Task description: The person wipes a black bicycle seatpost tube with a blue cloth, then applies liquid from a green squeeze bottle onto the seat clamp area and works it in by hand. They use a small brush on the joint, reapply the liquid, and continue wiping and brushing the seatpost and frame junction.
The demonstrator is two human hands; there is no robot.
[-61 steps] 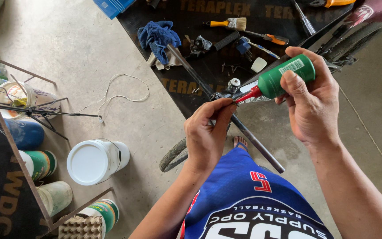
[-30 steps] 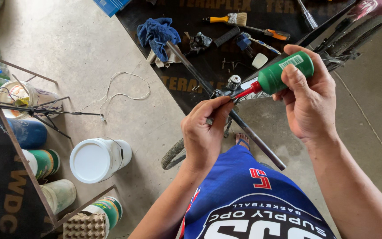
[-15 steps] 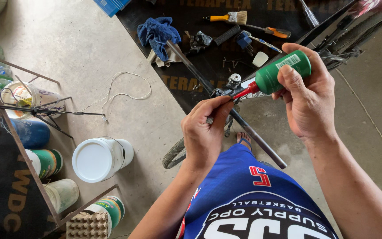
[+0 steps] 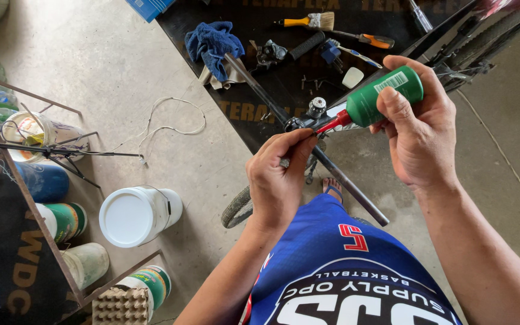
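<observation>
Both forearms reach forward; the left hand point(image 4: 278, 180) pinches with its fingertips, and the right hand point(image 4: 419, 129) has its fingers curled shut.

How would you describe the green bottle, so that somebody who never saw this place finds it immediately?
Start at the black mat spread on the concrete floor, where tools lie scattered. At its near edge a bicycle frame tube slants across, and the right hand holds the green bottle just above it. Unlike the green-banded cans by the rack, it is small, held sideways, and has a thin red nozzle.
</observation>
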